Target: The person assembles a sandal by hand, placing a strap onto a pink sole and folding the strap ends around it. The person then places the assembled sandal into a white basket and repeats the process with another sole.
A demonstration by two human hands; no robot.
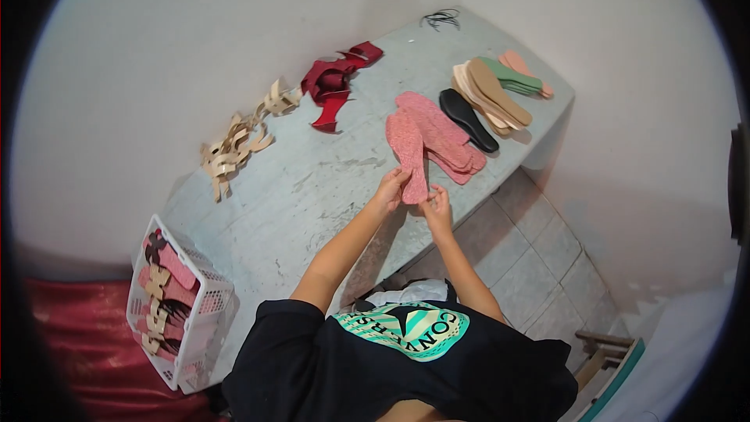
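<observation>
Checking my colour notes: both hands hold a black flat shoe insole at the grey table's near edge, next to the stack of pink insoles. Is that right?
Not quite. The head view shows the left hand and right hand holding a pink speckled flat shoe insole, not a black one. The rest stands: near edge of the grey table, next to the stack of pink insoles.

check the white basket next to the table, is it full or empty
Partly full: the basket holds pink sandals with tan straps along one side, bare mesh beside them.

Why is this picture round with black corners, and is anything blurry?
Head view: a fisheye lens bends the table edges and leaves black corners; light is soft, shadows faint; the left hand, right hand and pink insole look reasonably sharp.
</observation>
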